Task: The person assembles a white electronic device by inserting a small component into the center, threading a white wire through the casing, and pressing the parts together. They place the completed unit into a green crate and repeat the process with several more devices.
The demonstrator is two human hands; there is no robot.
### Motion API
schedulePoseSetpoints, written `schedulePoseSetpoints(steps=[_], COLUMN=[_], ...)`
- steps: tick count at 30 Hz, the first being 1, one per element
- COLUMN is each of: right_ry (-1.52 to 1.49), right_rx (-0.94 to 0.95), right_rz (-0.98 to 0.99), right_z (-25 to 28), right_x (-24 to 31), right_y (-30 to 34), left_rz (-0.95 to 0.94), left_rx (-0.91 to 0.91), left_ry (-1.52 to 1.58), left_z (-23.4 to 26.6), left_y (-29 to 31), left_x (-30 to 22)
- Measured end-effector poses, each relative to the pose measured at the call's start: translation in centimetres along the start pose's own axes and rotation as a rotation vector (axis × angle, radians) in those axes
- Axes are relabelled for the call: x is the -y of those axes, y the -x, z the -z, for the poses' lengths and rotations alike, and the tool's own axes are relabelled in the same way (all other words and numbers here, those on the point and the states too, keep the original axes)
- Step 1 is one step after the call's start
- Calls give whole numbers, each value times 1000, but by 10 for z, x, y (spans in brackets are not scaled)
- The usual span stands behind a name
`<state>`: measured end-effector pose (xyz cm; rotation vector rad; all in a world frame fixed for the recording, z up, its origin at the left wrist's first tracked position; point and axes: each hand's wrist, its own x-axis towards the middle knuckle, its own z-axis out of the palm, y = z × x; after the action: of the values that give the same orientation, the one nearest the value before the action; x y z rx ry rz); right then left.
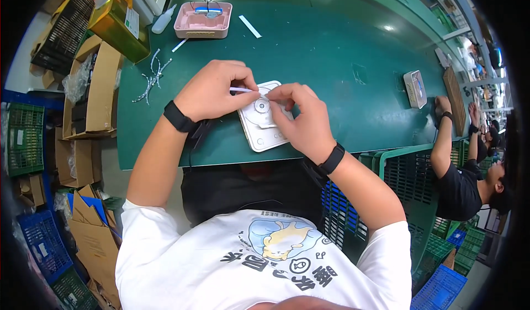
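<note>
A white, round-cornered panel [255, 135] with a raised round hub [261, 106] lies on the green table [359, 45] in front of me. My left hand [221, 89] is over its upper left side, with thumb and forefinger closed on a thin pale strip [240, 90]. From the other side my right hand [305, 116] reaches over the panel, its thumb and forefinger curled close together beside the hub. Whatever the right fingertips may hold is too small to make out. Both hands cover parts of the panel.
Farther back stands a pink open housing [202, 28] with a blue part inside. White strips [250, 26], twisted wires [152, 78], a squeeze bottle [164, 19] and a yellow can [118, 25] lie around the left. A similar housing [415, 89] and another person's hand [443, 105] are at right.
</note>
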<state>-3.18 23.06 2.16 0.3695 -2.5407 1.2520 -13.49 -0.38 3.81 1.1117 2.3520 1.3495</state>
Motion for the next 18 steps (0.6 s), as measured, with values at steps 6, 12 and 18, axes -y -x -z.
schedulePoseSetpoints(steps=[6, 12, 18], right_ry=[-2, 159, 214], right_rx=[97, 168, 221], right_rz=[78, 228, 348], right_z=[2, 9, 9], right_x=[-4, 6, 5], right_y=[-3, -12, -13], left_rz=[107, 73, 20], left_rx=[-3, -176, -301], left_ry=[-200, -183, -84], left_z=[-1, -27, -47], left_y=[23, 55, 78], left_x=[-29, -29, -32])
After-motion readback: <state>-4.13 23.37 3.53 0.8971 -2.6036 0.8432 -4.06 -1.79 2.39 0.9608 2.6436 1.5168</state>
